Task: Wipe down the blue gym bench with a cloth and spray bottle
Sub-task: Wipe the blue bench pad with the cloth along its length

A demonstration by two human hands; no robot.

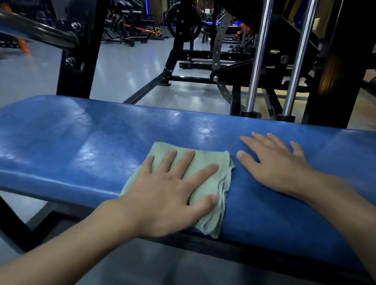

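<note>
Wiping midway, judging by sheen: flat left hand (170, 195) presses cloth (216, 157) on blue tabletop (72, 150); right hand (275, 169) rests flat, empty.

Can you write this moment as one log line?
left hand: flat on green cloth | right hand: flat on blue bench | spray bottle: not seen

The one head-worn camera looks forward and down across the blue bench (61, 144), which spans the frame from 9 to 3 o'clock. It sits close, with the left hand (170, 195) at 6 o'clock, the right hand (275, 166) at 3 and gym machines (219, 50) beyond at 12.
</note>
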